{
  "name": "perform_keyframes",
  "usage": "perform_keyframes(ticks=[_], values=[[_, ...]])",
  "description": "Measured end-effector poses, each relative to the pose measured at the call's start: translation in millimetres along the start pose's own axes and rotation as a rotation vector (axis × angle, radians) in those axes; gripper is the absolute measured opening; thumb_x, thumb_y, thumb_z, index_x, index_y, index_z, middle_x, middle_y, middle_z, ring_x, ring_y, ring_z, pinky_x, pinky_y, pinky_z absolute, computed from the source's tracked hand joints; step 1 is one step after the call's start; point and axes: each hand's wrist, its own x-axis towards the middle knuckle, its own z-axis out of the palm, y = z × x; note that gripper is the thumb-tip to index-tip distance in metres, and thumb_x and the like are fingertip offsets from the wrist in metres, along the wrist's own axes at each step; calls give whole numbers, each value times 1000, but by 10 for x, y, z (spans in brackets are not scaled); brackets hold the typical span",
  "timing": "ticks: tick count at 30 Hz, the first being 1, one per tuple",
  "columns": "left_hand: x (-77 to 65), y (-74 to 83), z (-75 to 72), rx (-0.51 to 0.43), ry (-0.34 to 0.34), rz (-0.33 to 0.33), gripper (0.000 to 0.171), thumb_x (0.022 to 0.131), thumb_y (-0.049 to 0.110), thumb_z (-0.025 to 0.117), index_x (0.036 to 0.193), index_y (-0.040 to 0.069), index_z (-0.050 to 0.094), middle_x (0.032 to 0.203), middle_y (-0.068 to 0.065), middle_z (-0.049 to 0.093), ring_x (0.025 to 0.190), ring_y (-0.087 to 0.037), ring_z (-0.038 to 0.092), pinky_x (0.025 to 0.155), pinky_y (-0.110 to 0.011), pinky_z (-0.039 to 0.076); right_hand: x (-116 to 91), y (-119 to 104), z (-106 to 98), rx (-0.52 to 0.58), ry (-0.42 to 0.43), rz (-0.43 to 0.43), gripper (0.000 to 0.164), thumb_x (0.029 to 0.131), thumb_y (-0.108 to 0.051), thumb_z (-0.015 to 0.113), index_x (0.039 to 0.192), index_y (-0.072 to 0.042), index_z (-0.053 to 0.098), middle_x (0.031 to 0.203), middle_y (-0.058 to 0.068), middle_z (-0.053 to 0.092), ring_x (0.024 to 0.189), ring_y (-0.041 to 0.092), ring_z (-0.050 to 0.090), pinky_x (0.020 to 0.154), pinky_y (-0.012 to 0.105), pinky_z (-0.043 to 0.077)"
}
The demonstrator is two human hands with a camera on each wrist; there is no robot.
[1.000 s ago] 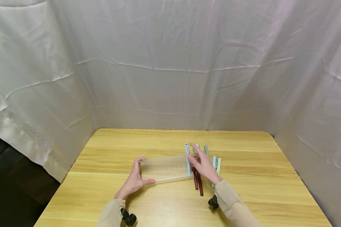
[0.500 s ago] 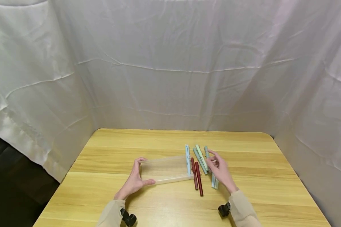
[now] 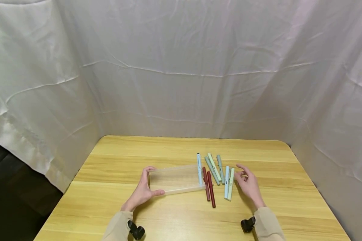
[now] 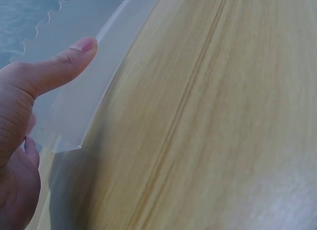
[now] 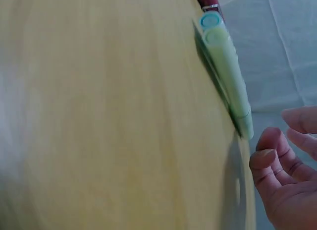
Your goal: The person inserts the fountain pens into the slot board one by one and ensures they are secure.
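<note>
My left hand (image 3: 143, 190) grips the left end of a clear plastic tray (image 3: 175, 179), thumb on the near wall and fingers at the far side. In the left wrist view the tray (image 4: 84, 101) has a scalloped edge beside the thumb. A light blue pen (image 3: 199, 167) lies at its right end, reaching beyond the far edge. My right hand (image 3: 248, 184) is just right of a pale green pen (image 3: 231, 185), fingers loosely bent and holding nothing. The right wrist view has its fingertips apart from each other, close to that pale green pen (image 5: 228, 71).
Two dark red pens (image 3: 211, 190) lie by the tray's right end. Beyond them are grey-green pens (image 3: 220, 170) and another pale green pen (image 3: 215, 169). A second light blue pen (image 3: 226, 184) lies left of the pale green one. Grey curtains (image 3: 181, 100) surround the wooden table (image 3: 181, 217).
My right hand has moved from the tray's right end across the pens to their right side, uncovering them. The left hand and the tray have stayed in place.
</note>
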Motion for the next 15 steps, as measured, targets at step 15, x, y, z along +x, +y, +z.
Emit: perform_keyframes(ticks=[15], values=[[-2, 28, 0, -6, 1, -22, 96, 67, 20, 94, 140, 10, 33, 148, -15, 37, 149, -43, 25, 123, -68, 13, 84, 77, -17, -168, -76, 13, 52, 99, -17, 62, 146, -2, 46, 99, 13, 63, 73, 7, 53, 69, 20, 46]])
